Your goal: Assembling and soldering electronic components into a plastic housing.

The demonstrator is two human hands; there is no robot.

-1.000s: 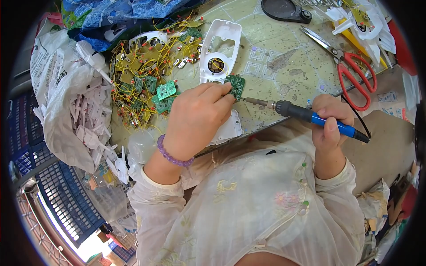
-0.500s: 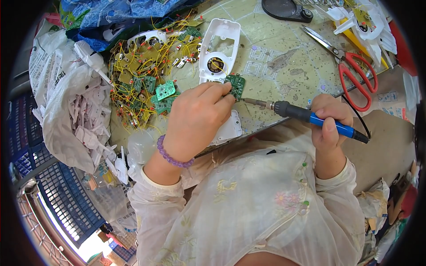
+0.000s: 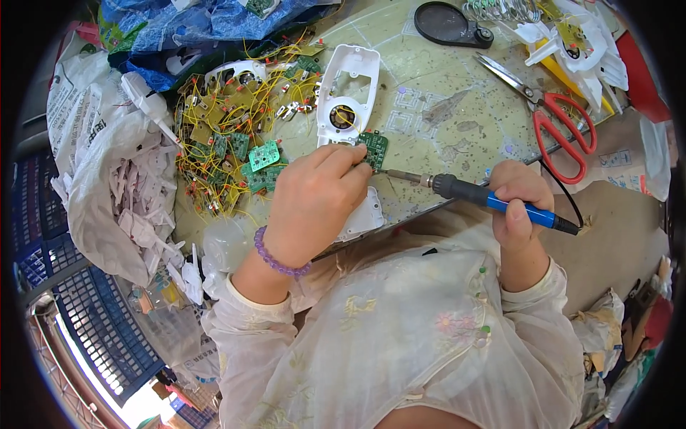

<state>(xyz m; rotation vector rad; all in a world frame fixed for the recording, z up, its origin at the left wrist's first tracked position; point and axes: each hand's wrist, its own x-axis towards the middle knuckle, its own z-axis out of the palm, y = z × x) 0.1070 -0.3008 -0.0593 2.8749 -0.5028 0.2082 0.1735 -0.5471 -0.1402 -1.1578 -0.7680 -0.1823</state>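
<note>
My left hand, with a purple bead bracelet at its wrist, is closed on a small green circuit board. The board's right part sticks out past my fingertips. In my right hand is a blue and black soldering iron, its tip pointing left at the board's lower edge. Whether the tip touches the board is too small to tell. Just beyond my left fingers lies a white plastic housing with a round part fitted in it. Another white casing piece shows below the board, partly hidden by my left hand.
Left of the housing is a heap of circuit boards with yellow wires. A white sack of white plastic parts stands beside it. Red-handled scissors, a black-rimmed magnifier and white plastic pieces lie at the table's far right.
The view has shifted slightly, so the table things sit a little lower and farther left. Both hands keep their hold, and the iron stays at the board's lower edge.
</note>
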